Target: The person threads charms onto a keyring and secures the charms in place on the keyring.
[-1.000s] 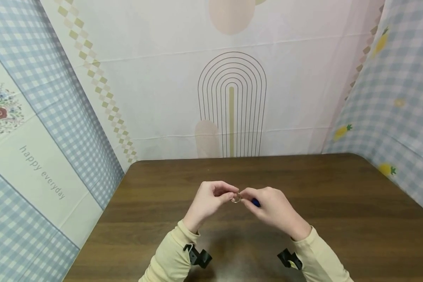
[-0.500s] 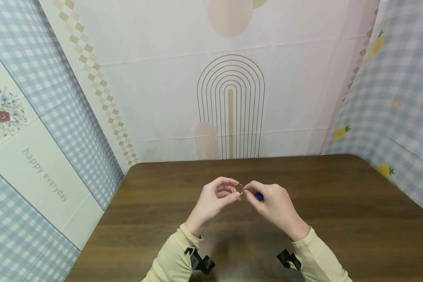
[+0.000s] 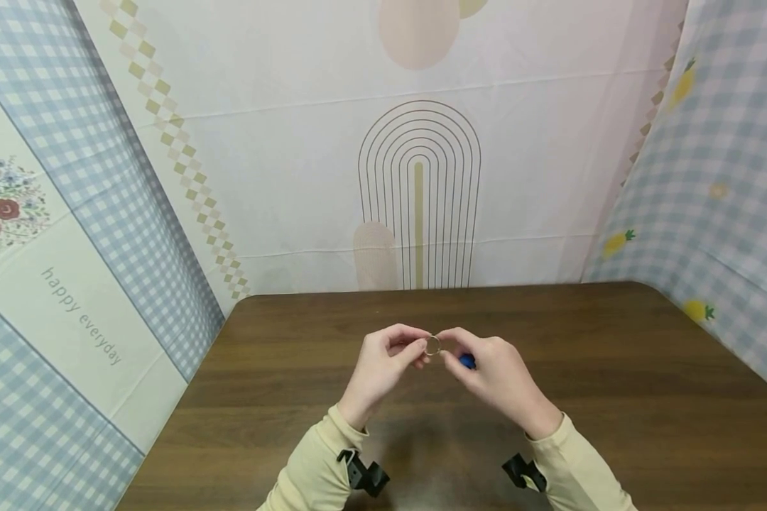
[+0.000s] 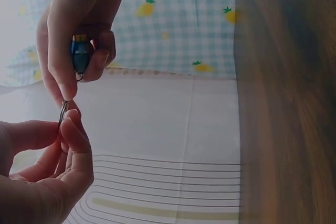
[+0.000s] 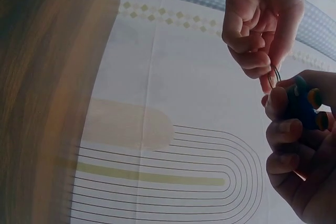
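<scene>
My left hand (image 3: 383,365) pinches a thin metal key ring (image 3: 432,345) between thumb and index finger, above the table. The fingertips of my right hand (image 3: 495,369) grip the ring's other side. A small blue charm (image 3: 467,360) sits inside the curled fingers of the right hand, partly hidden. In the left wrist view the key ring (image 4: 63,112) appears nearly edge-on, and the charm (image 4: 80,56) has a small metal loop at its end. Round yellowish and teal ends stick out of the charm (image 5: 303,107) in the right wrist view.
A dark brown wooden table (image 3: 281,397) lies under both hands. Behind it hangs a pale cloth (image 3: 294,177) with an arch print. Blue checked cloths (image 3: 729,213) close in the sides. Each forearm carries a black wrist mount (image 3: 363,472).
Both hands have risen slightly. The left fingers spread wider on the key ring half a second ago and have since drawn together at its left side. The right fingertips have shifted on the ring.
</scene>
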{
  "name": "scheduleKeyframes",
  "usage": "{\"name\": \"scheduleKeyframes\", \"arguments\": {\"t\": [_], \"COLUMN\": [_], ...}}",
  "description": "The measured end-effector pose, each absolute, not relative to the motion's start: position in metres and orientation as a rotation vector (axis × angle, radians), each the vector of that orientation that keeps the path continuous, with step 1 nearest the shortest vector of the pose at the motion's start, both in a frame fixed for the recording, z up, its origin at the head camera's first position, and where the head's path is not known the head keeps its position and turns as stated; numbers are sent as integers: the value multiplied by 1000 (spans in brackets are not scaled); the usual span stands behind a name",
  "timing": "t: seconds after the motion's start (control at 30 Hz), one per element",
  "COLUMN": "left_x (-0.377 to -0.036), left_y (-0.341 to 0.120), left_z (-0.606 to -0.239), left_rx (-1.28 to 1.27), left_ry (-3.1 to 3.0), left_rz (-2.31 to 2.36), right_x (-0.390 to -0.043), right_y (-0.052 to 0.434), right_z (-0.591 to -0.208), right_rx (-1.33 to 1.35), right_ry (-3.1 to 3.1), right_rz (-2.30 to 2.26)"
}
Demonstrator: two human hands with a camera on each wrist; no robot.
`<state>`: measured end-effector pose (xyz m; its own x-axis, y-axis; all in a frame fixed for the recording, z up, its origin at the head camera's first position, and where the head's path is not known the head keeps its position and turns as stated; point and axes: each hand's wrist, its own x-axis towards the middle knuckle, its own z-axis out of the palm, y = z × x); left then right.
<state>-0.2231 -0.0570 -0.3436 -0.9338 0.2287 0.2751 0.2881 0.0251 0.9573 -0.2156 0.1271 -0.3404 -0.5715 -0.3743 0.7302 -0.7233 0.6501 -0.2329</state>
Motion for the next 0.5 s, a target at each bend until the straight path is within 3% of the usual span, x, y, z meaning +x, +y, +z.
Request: {"name": "scheduleKeyframes", "arguments": {"t": [0.5], "left_x": [-220], "left_y": [-59], "left_z": [-341], "left_rx": [-638], "left_ry": [-2329], "left_rz": [-2094], "right_x": [-215], "right_y": [131], "right_z": [-339], "right_rx": [845], "right_ry": [-2210], "right_rz": [710]}}
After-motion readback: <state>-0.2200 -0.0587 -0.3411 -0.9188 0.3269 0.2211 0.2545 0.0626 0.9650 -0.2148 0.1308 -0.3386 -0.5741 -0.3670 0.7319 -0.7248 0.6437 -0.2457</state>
